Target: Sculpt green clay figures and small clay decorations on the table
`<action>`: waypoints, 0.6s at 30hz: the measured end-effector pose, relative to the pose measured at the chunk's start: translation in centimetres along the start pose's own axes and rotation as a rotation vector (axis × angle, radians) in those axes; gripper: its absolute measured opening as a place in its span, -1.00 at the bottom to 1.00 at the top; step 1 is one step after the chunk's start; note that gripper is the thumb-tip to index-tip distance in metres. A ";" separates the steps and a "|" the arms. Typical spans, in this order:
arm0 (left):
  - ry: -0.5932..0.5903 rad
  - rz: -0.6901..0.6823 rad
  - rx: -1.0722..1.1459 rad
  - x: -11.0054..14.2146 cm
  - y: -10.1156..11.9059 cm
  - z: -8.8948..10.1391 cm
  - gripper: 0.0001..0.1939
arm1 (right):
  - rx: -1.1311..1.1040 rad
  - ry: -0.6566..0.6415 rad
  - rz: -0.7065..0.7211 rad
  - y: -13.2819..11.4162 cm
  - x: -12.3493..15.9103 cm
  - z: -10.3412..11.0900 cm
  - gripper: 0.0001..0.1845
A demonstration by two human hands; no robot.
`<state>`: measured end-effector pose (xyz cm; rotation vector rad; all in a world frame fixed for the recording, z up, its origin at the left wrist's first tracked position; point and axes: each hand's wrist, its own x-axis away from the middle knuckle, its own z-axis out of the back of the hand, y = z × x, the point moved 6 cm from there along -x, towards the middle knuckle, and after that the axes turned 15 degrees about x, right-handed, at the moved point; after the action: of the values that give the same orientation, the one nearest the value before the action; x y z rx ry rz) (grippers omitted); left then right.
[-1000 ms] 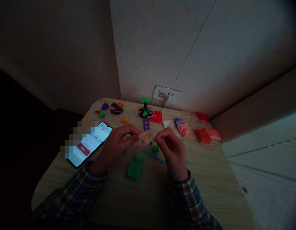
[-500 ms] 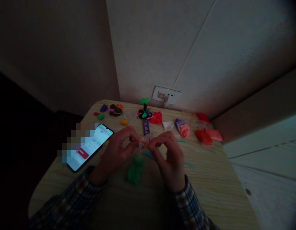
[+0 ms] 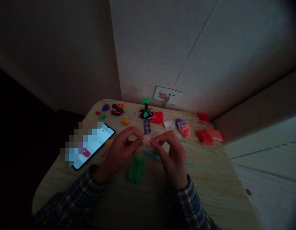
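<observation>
Both hands meet above the middle of a pale wooden table [image 3: 210, 191]. My left hand [image 3: 119, 150] and my right hand [image 3: 170, 156] each pinch a small clear plastic bag of orange clay [image 3: 146, 140] between their fingertips. A flat green clay piece [image 3: 136, 168] lies on the table just below the hands. A teal stick [image 3: 152, 156] lies partly under my right hand.
A lit phone [image 3: 94, 145] lies to the left. At the back stand a purple clay ladder [image 3: 147, 126], a small clay model with a green top [image 3: 145, 110], a brown clay lump [image 3: 116, 109] and several bags of red and pink clay [image 3: 205, 135]. A wall socket [image 3: 167, 95] sits behind.
My right hand moved left to join the left hand on the small bag, and both now pinch it.
</observation>
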<state>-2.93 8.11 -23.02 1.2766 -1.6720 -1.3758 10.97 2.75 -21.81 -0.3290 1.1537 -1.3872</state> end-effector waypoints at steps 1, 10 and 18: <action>-0.001 -0.011 -0.005 0.0 0.0 0.0 -0.84 | 0.005 0.009 0.005 -0.1 0.0 0.0 -0.93; 0.082 -0.081 -0.100 0.4 0.4 0.0 -0.87 | 0.213 0.138 0.055 -0.9 0.4 0.7 -0.93; 0.066 -0.049 -0.029 0.4 0.4 0.0 -0.85 | 0.206 0.136 0.105 -1.3 0.4 0.7 -0.89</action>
<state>-3.15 7.76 -22.67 1.3395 -1.5811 -1.3668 10.72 1.82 -20.66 -0.0269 1.1102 -1.4379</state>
